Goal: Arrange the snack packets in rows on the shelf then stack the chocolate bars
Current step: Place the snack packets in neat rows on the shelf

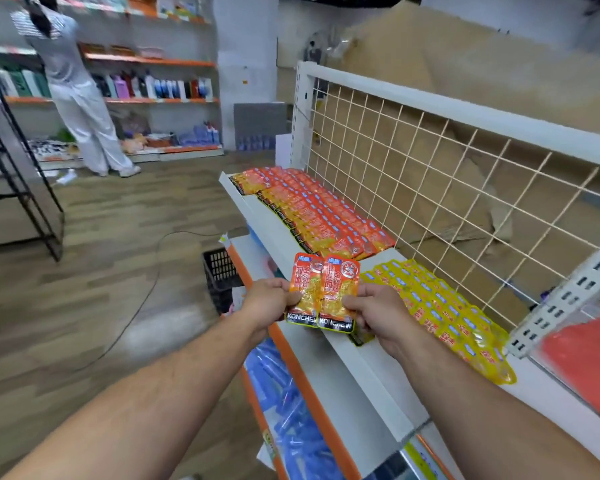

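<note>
The left hand [269, 301] pinches the lower left edge of a glossy orange snack packet with a black bottom band [305, 289]. The right hand [374, 311] pinches the lower right edge of a second matching orange packet [338, 292], thumb on the face and fingers curled behind. The two packets are held upright side by side, inner edges touching or slightly overlapped; whether they are joined cannot be told. They hang just above the front lip of the white metal shelf [343, 368], over the bare stretch between the long shingled rows of orange packets [312, 209] farther along and the patch of yellow packets [440, 306] nearer the right arm. The sensible next move is to extend the orange rows toward the person. Lay each packet flat with its black band facing the front lip as the others do, and tuck it against the last one in its row so the overlap matches. Setting one down at a time should keep the slippery foil from sliding and fanning the row. Keep them clear of the yellow group and short of the wire grid back panel [430, 161]. No chocolate bars are in view, so that later part looks untouched.
</note>
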A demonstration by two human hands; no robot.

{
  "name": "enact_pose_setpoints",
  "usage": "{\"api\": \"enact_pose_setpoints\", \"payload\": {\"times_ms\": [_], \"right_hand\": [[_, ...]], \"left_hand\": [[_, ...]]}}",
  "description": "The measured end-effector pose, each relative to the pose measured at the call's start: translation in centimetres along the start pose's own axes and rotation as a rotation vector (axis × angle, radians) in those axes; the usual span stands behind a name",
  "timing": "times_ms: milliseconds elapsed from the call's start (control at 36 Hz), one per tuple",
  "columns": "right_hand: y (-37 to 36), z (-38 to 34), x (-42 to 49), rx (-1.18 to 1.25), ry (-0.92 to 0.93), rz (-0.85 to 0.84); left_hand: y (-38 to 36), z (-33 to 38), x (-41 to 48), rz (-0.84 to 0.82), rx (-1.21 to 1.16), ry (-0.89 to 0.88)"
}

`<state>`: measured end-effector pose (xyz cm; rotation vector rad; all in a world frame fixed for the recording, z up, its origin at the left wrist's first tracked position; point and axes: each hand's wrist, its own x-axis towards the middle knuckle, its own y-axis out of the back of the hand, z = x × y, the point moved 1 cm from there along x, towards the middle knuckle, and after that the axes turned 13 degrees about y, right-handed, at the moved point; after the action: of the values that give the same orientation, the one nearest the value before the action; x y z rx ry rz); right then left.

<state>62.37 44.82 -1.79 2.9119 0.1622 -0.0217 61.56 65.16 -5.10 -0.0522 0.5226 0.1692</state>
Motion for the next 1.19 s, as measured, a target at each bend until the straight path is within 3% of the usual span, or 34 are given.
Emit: {"api": "enact_pose_setpoints", "payload": {"times_ms": [639, 1194], "right_hand": [[-17.5, -5.5, 19.9, -0.033, 0.032, 0.075], [-19.9, -4.7, 37.4, -0.010, -0.012, 0.123]], "left_hand": [[17.2, 12.3, 19.8, -0.059, 0.067, 0.014], [19.2, 20.9, 34.1, -0.040, 0.271, -0.008]]}}
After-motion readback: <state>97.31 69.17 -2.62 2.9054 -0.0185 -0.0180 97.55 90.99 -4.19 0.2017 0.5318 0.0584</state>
